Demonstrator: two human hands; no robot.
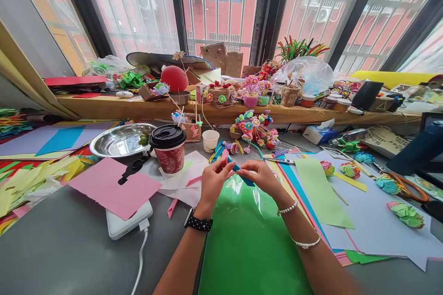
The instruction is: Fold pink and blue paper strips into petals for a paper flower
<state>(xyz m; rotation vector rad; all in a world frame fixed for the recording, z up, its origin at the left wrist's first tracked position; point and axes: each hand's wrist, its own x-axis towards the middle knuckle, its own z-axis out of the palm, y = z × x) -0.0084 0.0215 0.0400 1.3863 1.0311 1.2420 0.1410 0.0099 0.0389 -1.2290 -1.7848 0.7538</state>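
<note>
A blue folded paper strip (246,179) is pinched between my two hands above a glossy green sheet (256,244). My left hand (213,179) grips its upper left end with thumb and fingertips. Farther down the strip, my right hand (263,179) holds it between thumb and fingers. Just beyond the hands lie several small folded paper pieces (217,151) in blue, yellow and pink. A pink folded piece (172,208) rests on the grey table to the left of my left wrist. The fingers cover part of the blue strip.
Left of my hands stand a lidded red cup (168,148), a metal plate (114,140), pink paper (116,186) and a white power bank (128,223) with a cable. Crumpled paper flowers (404,214), stacked coloured sheets (318,193) and orange-handled scissors (410,186) lie right. A white paper cup (211,140) stands ahead.
</note>
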